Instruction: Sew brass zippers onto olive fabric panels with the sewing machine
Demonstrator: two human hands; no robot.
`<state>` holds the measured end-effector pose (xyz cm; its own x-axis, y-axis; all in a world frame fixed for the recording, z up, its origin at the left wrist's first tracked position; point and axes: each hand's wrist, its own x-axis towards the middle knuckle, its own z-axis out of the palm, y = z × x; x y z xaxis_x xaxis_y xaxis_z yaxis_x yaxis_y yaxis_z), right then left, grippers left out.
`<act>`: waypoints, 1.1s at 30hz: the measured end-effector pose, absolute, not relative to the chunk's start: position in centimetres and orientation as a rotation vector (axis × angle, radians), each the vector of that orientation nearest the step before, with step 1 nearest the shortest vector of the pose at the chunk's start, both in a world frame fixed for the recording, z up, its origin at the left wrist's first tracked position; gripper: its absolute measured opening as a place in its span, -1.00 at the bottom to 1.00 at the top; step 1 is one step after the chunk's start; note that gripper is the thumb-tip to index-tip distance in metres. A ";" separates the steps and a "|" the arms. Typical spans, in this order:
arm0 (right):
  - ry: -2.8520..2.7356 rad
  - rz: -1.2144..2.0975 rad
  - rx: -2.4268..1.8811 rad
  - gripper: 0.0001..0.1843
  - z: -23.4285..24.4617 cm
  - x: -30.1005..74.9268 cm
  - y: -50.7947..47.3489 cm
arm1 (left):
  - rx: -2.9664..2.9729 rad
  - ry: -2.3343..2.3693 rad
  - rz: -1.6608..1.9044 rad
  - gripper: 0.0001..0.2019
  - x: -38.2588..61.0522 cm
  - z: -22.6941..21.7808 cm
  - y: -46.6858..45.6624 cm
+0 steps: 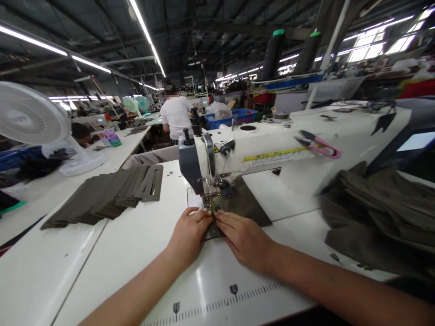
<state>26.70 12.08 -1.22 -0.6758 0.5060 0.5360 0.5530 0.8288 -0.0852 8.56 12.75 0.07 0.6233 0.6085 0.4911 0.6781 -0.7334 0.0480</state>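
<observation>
A dark olive fabric piece (249, 201) lies flat under the head of a white sewing machine (217, 158), its near end running toward me past the needle area. My left hand (190, 233) is closed at the fabric's left edge, fingers bent and tips just in front of the presser foot (212, 201). From the other side my right hand (248, 237) presses its closed-up fingers onto the same fabric, tips almost touching those of the left. Both hands cover part of the near end of the piece, and the needle point is too small to make out.
Left of the machine lies a fanned stack of olive fabric pieces (108, 194). A heap of olive cloth (380, 213) sits at right. Pink-handled snips (321, 145) rest on the machine arm. A white fan (30, 113) stands far left; a person in white (176, 115) is ahead.
</observation>
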 end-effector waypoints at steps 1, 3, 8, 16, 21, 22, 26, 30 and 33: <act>-2.461 -0.112 -0.777 -0.61 -1.2 26.7 12.2 | -2.708 -1.063 -0.727 -0.77 8.5 0.2 13.0; -2.480 -0.114 -0.779 -0.62 -1.2 26.5 12.7 | -2.727 -1.042 -0.714 -0.77 8.4 0.3 13.5; -2.490 -0.125 -0.811 -0.60 -1.5 26.1 13.9 | -2.737 -1.048 -0.685 -0.75 8.3 0.3 14.5; -2.378 0.038 -0.928 -0.76 -0.7 26.5 13.6 | -2.797 -1.246 -0.623 -0.71 8.1 1.2 12.7; -2.395 0.171 -1.118 -0.82 0.8 26.1 13.1 | -2.652 -1.349 -0.728 -0.84 8.5 0.5 12.1; -2.400 0.163 -1.124 -0.81 0.8 25.9 13.0 | -2.654 -1.323 -0.721 -0.86 8.6 0.4 12.2; -2.401 -0.071 -0.943 -0.77 -0.8 25.9 12.9 | -2.679 -1.119 -0.601 -0.83 8.8 0.3 12.3; -2.384 -0.253 -0.805 -0.72 -2.3 26.2 13.1 | -2.649 -1.057 -0.500 -0.81 9.1 0.5 12.2; -2.375 -0.257 -0.788 -0.70 -2.4 26.1 13.4 | -2.627 -1.095 -0.490 -0.79 9.2 0.5 12.3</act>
<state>26.15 13.36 -2.36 -0.6329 0.4756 0.6109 0.5952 0.8035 -0.0088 9.25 12.26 0.52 0.6605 0.6363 0.3986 0.7213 -0.6851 -0.1017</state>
